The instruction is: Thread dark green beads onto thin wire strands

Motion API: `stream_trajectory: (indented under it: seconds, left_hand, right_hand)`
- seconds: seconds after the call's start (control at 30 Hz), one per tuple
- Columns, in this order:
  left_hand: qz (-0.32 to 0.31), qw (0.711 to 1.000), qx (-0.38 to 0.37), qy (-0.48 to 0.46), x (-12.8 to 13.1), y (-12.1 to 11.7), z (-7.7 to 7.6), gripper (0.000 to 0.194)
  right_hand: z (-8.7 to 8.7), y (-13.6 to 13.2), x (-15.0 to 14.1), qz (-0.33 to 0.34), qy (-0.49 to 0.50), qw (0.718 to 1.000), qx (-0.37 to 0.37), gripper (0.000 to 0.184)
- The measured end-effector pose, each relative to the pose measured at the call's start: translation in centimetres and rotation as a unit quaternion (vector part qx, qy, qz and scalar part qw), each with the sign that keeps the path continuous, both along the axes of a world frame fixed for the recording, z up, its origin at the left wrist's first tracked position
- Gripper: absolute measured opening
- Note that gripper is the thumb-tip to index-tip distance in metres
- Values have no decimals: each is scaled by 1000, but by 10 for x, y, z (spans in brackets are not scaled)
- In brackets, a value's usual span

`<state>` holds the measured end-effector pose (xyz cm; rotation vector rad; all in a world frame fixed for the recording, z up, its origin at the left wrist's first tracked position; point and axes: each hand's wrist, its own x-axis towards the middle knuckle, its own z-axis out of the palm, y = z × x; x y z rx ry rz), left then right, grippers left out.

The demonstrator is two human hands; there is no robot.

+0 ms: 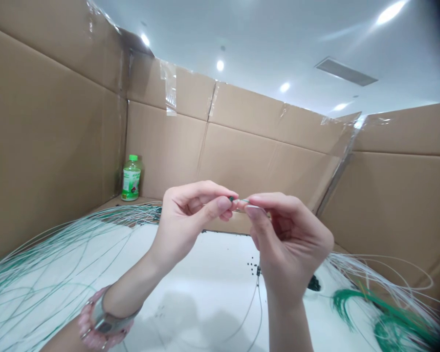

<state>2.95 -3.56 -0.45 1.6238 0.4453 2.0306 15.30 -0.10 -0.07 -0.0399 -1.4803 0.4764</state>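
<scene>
My left hand (190, 215) is raised in the middle of the view, thumb and forefinger pinched on a tiny dark green bead (231, 198). My right hand (289, 234) faces it, fingers pinched on the end of a thin pale wire (244, 201) that points at the bead. The two fingertips nearly touch. A thin wire (254, 308) hangs below my right hand down to the white table (205, 288). A few small dark beads (252, 266) lie on the table under my hands. My left wrist carries a pink bead bracelet and a watch (100, 320).
A large heap of white and green wires (47, 264) covers the table's left side. More white wires and a green bundle (385, 313) lie at the right. A green-capped bottle (131, 179) stands in the far left corner. Taped cardboard walls (249, 146) enclose the table.
</scene>
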Motion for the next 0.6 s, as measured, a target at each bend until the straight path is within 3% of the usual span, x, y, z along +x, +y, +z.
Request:
stream_trajectory:
  seconds: [0.3, 0.6]
  left_hand:
    - [17, 1000, 0, 3, 3, 0, 0, 9]
    - [27, 999, 32, 10, 3, 3, -2, 11]
  right_hand:
    - [1, -2, -4, 33, -32, 999, 2, 12]
    - [-3, -5, -6, -20, -30, 999, 22, 12]
